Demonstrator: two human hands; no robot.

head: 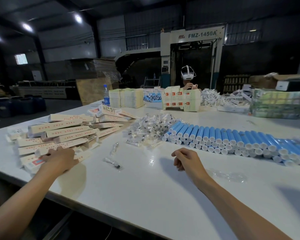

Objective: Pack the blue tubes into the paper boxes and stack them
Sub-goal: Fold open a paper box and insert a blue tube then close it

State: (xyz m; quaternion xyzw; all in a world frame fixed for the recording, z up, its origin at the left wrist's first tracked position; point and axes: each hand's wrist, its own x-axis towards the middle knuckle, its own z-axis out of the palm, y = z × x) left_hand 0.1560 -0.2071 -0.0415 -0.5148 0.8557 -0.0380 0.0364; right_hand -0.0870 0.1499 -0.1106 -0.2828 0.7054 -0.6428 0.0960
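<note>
A long stack of blue tubes point(235, 142) with white caps lies on the right of the white table point(145, 187). A loose pile of cream paper boxes point(62, 134) with red print covers the left side. My left hand point(59, 159) lies palm down on the near boxes of that pile, fingers spread over them, not clearly gripping one. My right hand point(186, 158) hovers over bare table left of the tubes, fingers loosely curled with nothing in them.
Small clear sachets point(149, 131) are heaped between boxes and tubes; two loose ones point(113, 162) lie near my hands. Crumpled clear film point(229, 175) lies at right. Across the table sits a person with a headset point(188, 75), flat carton stacks point(126, 97) and a water bottle point(106, 95).
</note>
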